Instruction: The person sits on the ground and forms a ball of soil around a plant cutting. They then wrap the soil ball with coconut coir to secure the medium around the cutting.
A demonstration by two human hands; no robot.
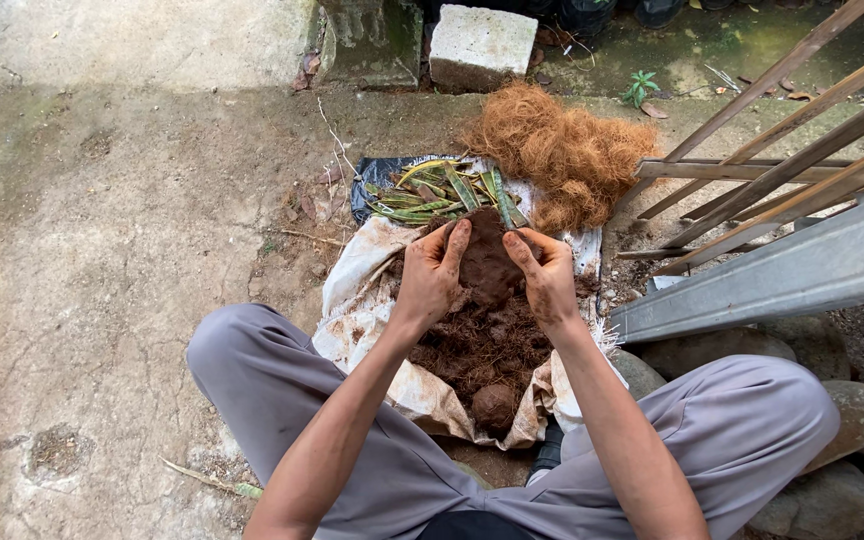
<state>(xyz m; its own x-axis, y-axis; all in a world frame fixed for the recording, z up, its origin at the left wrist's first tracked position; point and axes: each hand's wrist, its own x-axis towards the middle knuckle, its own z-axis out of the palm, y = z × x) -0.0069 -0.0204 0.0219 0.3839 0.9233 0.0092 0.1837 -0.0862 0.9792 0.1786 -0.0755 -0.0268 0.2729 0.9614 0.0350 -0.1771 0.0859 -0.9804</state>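
A soil ball (487, 262) was cupped between the left hand (430, 278) and the right hand (549, 282), fingers curled and clamped on its sides, seemingly to press it round. It was held just above a sack (357, 290), so crumbs were caught on the loose soil (477, 345) there. A smaller ball (493, 405) lay at the sack's near edge. Cut leaves (442, 195) and coir (562, 150) were kept at its far end, within reach.

Sack (362, 300) on ground between the knees; soil heap (477, 345) on it, soil ball (493, 405) at near edge. Leaf cuttings (442, 195) behind heap; fibre pile (562, 150) right of cuttings; concrete block (480, 45) farthest back.
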